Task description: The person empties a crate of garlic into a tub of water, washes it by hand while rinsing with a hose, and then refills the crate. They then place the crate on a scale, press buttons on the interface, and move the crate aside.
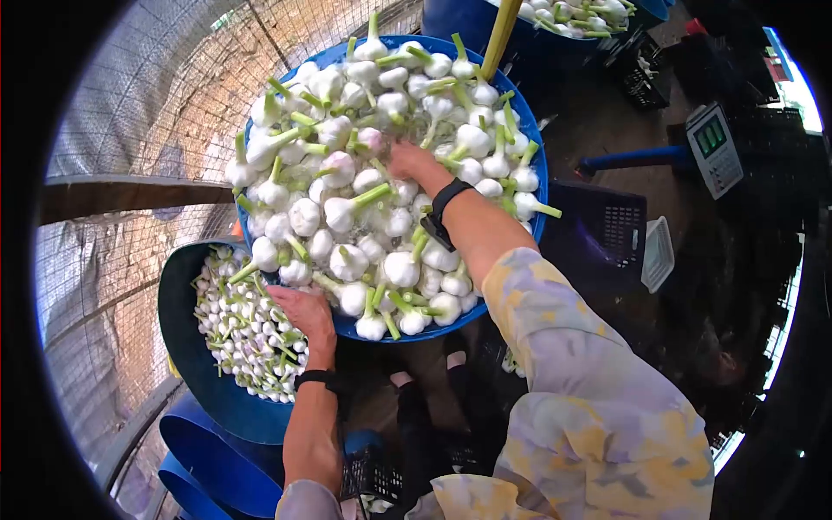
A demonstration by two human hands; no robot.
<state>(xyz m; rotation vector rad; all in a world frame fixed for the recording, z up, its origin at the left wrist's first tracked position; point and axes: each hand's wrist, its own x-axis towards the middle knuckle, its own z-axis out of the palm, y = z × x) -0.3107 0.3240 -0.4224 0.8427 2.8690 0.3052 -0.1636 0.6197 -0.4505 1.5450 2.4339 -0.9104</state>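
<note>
Blue lower basin (178, 322): sits at the left, under the big one, and holds small garlic bulbs (243, 334).
Left hand (303, 314): laid palm down, fingers together, on the near rim of the large blue basin (444, 330), touching the bulbs at its edge.
Garlic heap (347, 208): white heads with green stems, piled above the rim of the large basin.
Right hand (411, 161): reaches to the middle of the heap, fingers curled down among the heads; I cannot tell whether they pinch one.
Step, as judged: picking through the heap while the basin is steadied.
Next move calls for: a firm grip on one head, without rolling its neighbours over the rim.
Scale (713, 147): well apart at the right.
</note>
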